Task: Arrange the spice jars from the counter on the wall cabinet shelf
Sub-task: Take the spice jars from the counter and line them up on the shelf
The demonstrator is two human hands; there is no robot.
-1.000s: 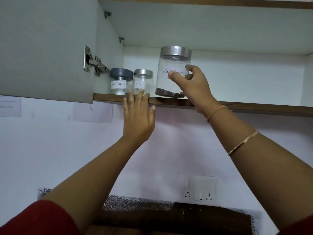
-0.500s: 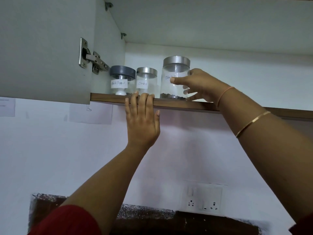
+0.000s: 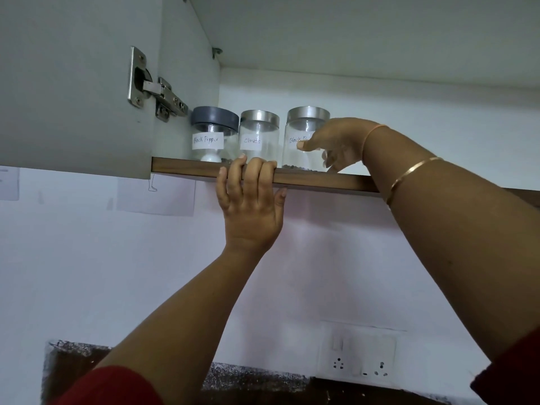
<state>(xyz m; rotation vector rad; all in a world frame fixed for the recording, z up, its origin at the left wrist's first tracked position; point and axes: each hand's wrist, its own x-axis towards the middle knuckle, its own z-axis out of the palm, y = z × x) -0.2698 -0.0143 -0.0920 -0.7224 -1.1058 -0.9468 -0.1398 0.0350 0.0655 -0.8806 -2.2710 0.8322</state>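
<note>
Three clear spice jars stand in a row at the left end of the wall cabinet shelf (image 3: 187, 168). A dark-lidded jar labelled Black Pepper (image 3: 214, 133) is leftmost, and a steel-lidded jar labelled Cloves (image 3: 258, 141) is in the middle. A taller steel-lidded jar (image 3: 293, 154) with dark grains at its bottom is on the right. My right hand (image 3: 340, 141) holds this taller jar, thumb across its label and fingers behind it. The jar's base rests on the shelf. My left hand (image 3: 251, 206) grips the shelf's wooden front edge below the Cloves jar, fingers curled over it.
The open cabinet door (image 3: 73, 83) with its steel hinge (image 3: 159, 96) hangs at the left. To the right of the jars the shelf runs on bare. On the wall below are a socket panel (image 3: 359, 361) and a dark speckled backsplash (image 3: 248, 375).
My right hand has carried the tall jar from the shelf's front edge back and left, setting it beside the Cloves jar. My left hand's fingers have curled over the shelf edge.
</note>
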